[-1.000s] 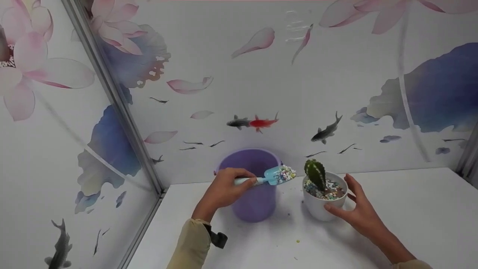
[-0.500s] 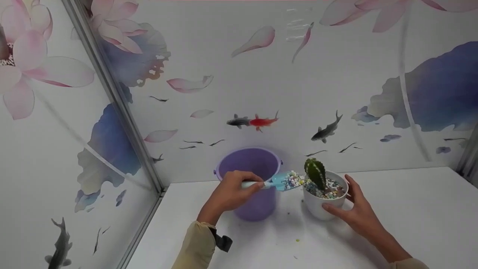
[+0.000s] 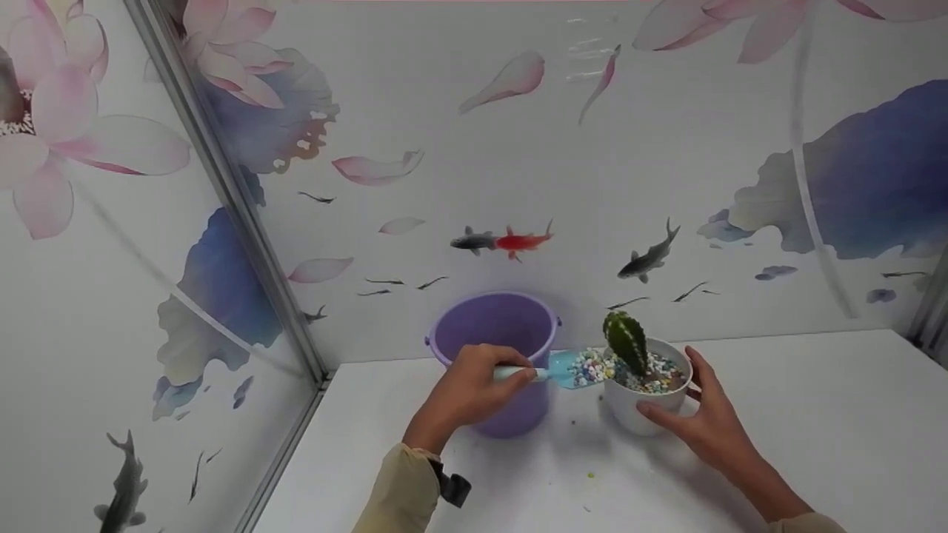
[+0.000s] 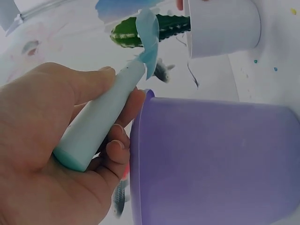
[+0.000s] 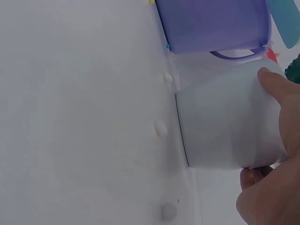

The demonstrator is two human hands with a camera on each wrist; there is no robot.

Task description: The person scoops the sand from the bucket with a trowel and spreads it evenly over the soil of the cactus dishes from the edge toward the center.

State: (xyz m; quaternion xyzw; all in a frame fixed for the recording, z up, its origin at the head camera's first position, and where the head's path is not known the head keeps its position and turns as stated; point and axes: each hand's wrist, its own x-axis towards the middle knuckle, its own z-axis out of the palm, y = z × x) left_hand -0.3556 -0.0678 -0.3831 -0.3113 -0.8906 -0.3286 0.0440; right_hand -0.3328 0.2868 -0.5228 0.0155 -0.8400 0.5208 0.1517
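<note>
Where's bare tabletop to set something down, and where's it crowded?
Free: white tabletop right of the right hand, plus the patch between left sleeve and the tabletop's left edge. Crowded: between purple bucket and cactus pot, where the loaded hand shovel reaches across.

place: partitioned booth | lotus-and-fish printed panels (image 3: 555, 170) | metal corner post (image 3: 232, 189) | white tabletop (image 3: 829, 414)

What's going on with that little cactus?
The person's left hand grips a blue scoop loaded with colorful pebbles, its tip right by the rim of a white pot. The right hand holds that pot on the table. The cactus sits in it, with more pebbles around. A purple bucket stands beside the pot.
</note>
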